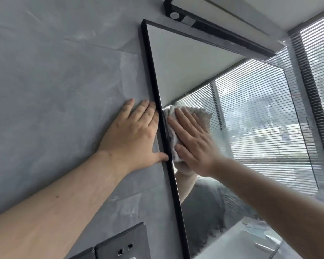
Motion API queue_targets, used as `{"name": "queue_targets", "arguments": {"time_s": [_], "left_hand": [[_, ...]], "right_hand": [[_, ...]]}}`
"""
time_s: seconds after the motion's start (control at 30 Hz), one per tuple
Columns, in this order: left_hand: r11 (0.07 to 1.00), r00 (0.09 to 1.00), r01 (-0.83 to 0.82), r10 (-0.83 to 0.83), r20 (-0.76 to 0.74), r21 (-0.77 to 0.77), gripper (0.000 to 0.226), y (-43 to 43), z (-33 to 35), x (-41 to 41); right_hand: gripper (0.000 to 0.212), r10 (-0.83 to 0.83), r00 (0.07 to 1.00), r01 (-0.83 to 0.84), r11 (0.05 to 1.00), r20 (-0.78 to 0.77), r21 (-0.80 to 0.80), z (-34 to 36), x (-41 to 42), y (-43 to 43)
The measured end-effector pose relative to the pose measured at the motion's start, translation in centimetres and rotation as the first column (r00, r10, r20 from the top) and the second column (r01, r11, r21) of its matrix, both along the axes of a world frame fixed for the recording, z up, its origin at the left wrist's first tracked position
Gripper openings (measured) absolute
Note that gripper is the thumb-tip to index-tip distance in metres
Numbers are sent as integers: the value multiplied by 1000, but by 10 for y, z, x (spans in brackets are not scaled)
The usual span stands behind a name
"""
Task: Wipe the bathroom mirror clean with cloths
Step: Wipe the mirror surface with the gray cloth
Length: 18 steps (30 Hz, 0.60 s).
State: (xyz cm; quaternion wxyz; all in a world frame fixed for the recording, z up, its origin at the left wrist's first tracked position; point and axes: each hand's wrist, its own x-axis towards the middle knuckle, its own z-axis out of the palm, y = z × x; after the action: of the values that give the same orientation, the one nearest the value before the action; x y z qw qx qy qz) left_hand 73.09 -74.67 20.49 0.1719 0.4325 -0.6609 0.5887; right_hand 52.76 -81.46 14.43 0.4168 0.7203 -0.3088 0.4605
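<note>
Mid-wipe at the left edge of the mirror [251, 113]: pressing a pale cloth [201, 114] onto the glass just right of the black frame [153, 77] with the right hand [193, 144], fingers straight. Bracing with the left hand [129, 133] spread flat on the grey wall [54, 81], gripping nothing. Next probably calls for firm strokes rightward.

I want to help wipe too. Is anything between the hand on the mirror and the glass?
Yes, only the cloth: the right hand presses it flat against the mirror, right beside the black frame.

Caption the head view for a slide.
Right hand presses a cloth on the mirror near its frame; left hand flat on the wall.
</note>
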Motion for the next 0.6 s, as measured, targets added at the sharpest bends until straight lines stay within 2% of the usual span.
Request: {"name": "queue_targets", "arguments": {"time_s": [0.1,0.2,0.27,0.3,0.37,0.6], "left_hand": [[1000,999,23,-23,37,-10,112,1,5,0],[991,989,120,-115,89,-53,89,1,33,-2],[997,998,59,-57,32,-57,108,6,57,-5],[998,1000,-10,10,-2,-63,120,6,66,-7],[995,997,-74,72,-26,-61,127,1,72,-6],[998,999,27,-29,-40,-49,119,-6,67,-3]], "right_hand": [[66,-39,995,45,997,-94,69,-54,-13,1],[64,-64,980,81,994,-190,80,-82,-24,1],[65,-69,976,86,993,-207,76,-78,-26,1],[65,-59,979,76,994,-194,79,-70,-24,1],[66,-22,992,34,995,-127,93,-50,-16,2],[68,79,995,-82,996,62,45,53,9,-1]]}}
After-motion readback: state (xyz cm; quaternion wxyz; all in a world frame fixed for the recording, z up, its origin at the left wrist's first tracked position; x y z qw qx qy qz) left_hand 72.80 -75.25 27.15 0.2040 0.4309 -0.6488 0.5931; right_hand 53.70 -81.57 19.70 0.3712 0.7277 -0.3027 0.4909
